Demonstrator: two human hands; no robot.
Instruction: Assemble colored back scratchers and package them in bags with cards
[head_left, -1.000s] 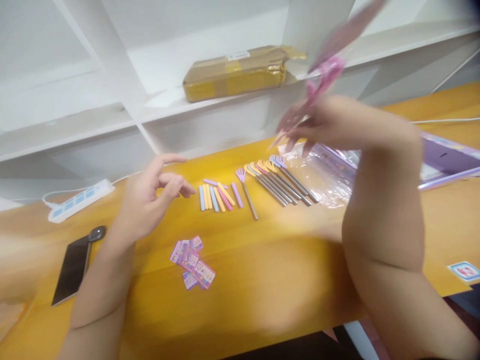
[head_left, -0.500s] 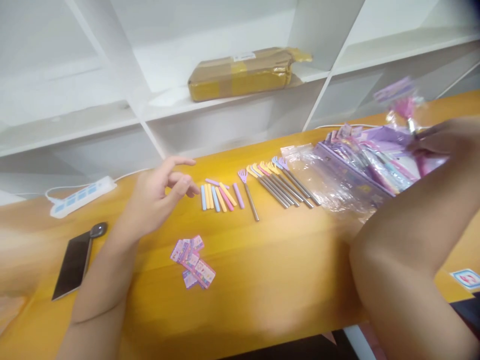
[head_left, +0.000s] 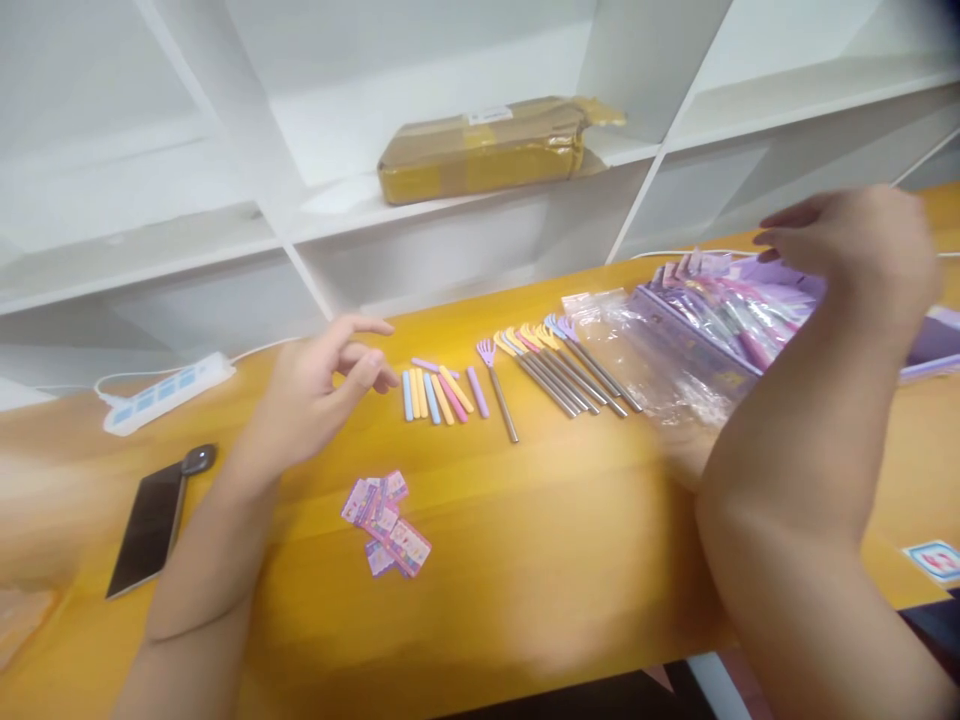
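Near the purple box (head_left: 690, 340): right hand (head_left: 840, 235), fingers parted, nothing visible in it.
Inside the box: wrapped packs (head_left: 739, 310).
Beside the sticks (head_left: 421, 393): left hand (head_left: 322, 385), empty, fingers loosely bent.
Bench (head_left: 540, 530): claws (head_left: 555, 375), cards (head_left: 384, 522).

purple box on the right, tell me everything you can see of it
The purple box sits open on the table; whether card or plastic, I can't tell. Faint markings show on its left wall. Packets in shiny clear wrap lie inside, their tops toward its far left end. A clear bag lies along that wall, apparently touching it. The right arm hides the box's middle, and the right hand appears above its far side.
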